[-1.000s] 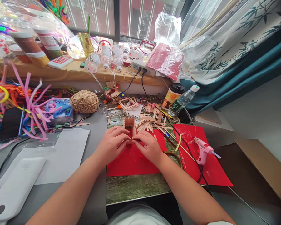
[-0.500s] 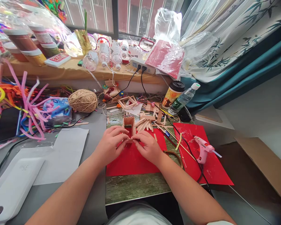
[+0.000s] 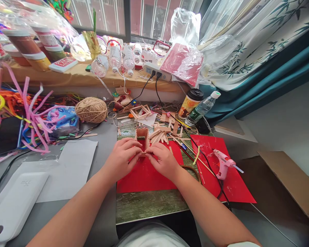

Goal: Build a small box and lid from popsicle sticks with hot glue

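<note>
A small open box of wooden craft sticks (image 3: pixel 142 137) stands on a red paper sheet (image 3: pixel 146 176) in the middle of the table. My left hand (image 3: pixel 122 158) pinches its near left corner and my right hand (image 3: pixel 163 160) pinches its near right corner. The fingertips of both hands meet at the box's near edge and hide it. A heap of loose craft sticks (image 3: pixel 161 134) lies just right of the box.
A pink glue gun (image 3: pixel 222 164) lies on a second red sheet (image 3: pixel 230 185) at the right, its black cord running down. Behind are a twine ball (image 3: pixel 91 109), a paper cup (image 3: pixel 190 104), a water bottle (image 3: pixel 202 108) and pipe cleaners (image 3: pixel 28 109). White boxes (image 3: pixel 16 206) lie left.
Both hands stay pinched on the box's near edge. Only the camera has shifted slightly.
</note>
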A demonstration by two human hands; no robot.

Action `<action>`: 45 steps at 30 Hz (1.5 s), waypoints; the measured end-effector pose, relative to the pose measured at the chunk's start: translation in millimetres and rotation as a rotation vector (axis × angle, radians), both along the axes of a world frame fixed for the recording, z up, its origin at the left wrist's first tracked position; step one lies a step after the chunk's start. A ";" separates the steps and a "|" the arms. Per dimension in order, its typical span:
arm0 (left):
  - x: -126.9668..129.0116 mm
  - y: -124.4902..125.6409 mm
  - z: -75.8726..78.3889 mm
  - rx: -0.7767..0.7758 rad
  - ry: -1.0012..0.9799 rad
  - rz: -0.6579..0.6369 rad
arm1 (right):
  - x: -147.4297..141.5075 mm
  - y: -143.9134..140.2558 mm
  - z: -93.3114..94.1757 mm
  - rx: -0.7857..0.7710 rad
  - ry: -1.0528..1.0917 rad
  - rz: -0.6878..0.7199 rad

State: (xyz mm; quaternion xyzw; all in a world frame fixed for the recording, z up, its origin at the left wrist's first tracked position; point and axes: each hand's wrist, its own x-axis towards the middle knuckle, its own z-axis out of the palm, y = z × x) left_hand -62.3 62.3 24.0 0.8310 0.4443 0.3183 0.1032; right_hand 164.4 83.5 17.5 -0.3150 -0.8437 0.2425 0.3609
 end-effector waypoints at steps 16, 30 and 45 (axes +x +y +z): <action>-1.0 2.6 -0.6 0.003 -0.020 -0.017 | -1.7 2.0 2.8 0.018 -0.046 -0.004; 0.2 0.2 -1.6 -0.004 0.007 0.011 | -1.5 0.9 -0.7 -0.021 0.003 -0.010; -0.1 -6.5 8.6 -0.082 -0.293 0.055 | -0.4 0.9 45.3 -0.372 0.194 -0.131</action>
